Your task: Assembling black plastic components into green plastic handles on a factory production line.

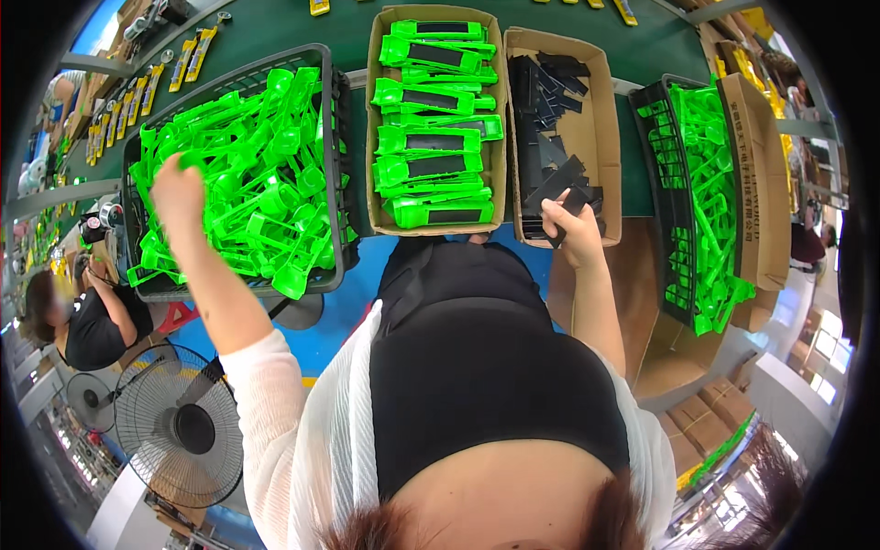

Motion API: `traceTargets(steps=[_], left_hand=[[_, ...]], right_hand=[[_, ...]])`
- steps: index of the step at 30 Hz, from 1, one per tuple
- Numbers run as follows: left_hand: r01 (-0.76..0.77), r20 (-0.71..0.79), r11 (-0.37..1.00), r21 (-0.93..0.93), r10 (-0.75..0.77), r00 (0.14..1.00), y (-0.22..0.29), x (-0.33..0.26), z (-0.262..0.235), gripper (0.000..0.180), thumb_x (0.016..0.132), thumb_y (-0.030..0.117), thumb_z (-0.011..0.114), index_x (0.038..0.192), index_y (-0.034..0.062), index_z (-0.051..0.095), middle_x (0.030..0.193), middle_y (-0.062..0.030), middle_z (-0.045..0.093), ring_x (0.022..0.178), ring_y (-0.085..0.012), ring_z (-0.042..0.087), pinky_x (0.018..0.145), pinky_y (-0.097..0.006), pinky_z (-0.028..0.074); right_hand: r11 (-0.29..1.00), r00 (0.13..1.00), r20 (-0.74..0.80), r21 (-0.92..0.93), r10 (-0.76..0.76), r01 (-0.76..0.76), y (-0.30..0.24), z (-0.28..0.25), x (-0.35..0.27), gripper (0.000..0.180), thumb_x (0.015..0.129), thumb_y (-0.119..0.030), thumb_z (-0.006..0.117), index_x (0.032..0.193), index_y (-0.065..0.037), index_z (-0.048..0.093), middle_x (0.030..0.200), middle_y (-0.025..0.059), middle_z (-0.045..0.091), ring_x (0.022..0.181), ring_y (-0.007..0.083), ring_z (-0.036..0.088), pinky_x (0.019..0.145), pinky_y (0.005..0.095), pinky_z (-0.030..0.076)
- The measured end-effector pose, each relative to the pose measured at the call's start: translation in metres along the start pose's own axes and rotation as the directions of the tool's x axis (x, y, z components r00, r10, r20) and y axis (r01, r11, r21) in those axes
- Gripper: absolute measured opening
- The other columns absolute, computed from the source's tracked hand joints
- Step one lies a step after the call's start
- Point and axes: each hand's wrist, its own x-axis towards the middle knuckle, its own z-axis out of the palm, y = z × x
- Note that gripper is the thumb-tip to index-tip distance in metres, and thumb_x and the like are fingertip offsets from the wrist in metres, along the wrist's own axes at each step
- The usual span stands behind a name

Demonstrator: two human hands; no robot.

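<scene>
My left hand (pixel 178 197) is over the left side of a black plastic basket (pixel 335 174) heaped with bright green plastic parts (pixel 266 206). Its fingers are curled in, slightly blurred, at a green part (pixel 190 160) by the fingertips. My right hand (pixel 577 229) pinches a black flat strip (pixel 558 231) at the near end of a cardboard box (pixel 596 101) of loose black strips (pixel 543 110). Between my hands stands another cardboard box (pixel 375 55), where green parts with black strips set in them (pixel 440 142) lie stacked crosswise.
At the right, a tilted black basket (pixel 674 238) of green parts leans beside a cardboard carton (pixel 759 183). Yellow tools or packs (pixel 201 53) lie along the green table (pixel 266 32). A fan (pixel 179 426) stands at lower left, near another seated person (pixel 92 312).
</scene>
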Motion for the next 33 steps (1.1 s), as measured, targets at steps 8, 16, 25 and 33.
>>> traceTargets(steps=[8,16,25,33], left_hand=[[0.495,0.47,-0.159,-0.854,0.173,0.866,0.091,-0.126,0.023,0.031,0.084,0.022,0.058,0.108,0.0027,0.053,0.087,-0.0063,0.059,0.078,-0.0151,0.057,0.071,-0.029,0.046],[0.744,0.519,-0.377,-0.551,0.544,0.659,0.213,-0.209,0.057,0.036,0.089,0.024,0.05,0.113,-0.002,0.05,0.094,-0.0112,0.061,0.079,-0.0173,0.059,0.077,-0.03,0.047],[0.785,0.606,-0.309,-0.537,0.506,0.614,0.208,-0.207,0.053,0.038,0.089,0.026,0.049,0.115,-0.0023,0.049,0.102,-0.0105,0.058,0.093,-0.0191,0.056,0.081,-0.032,0.043],[0.502,0.574,0.291,-0.814,0.533,0.622,0.22,-0.175,0.033,0.03,0.088,0.025,0.053,0.105,0.0007,0.059,0.096,-0.0012,0.06,0.088,-0.0074,0.052,0.081,-0.023,0.039]], right_hand=[[0.948,0.996,0.084,0.317,-0.041,0.013,0.003,0.032,0.035,0.011,0.082,-0.007,0.058,0.076,-0.012,0.051,0.069,0.0027,0.05,0.058,0.0134,0.047,0.054,0.0234,0.036],[0.943,0.936,0.348,0.291,0.052,-0.161,0.008,0.082,0.038,0.01,0.083,-0.01,0.058,0.075,-0.004,0.056,0.063,0.0011,0.054,0.056,0.0091,0.05,0.053,0.0223,0.04],[0.977,0.939,0.293,-0.063,-0.178,0.205,-0.01,0.051,0.048,0.017,0.078,-0.016,0.066,0.076,-0.005,0.054,0.061,-0.0028,0.05,0.054,0.0049,0.045,0.051,0.0204,0.036],[0.819,0.871,0.483,-0.532,0.087,0.213,-0.06,0.051,0.051,0.021,0.078,-0.019,0.065,0.082,-0.001,0.054,0.07,-0.0016,0.052,0.064,0.0043,0.044,0.057,0.0205,0.038]])
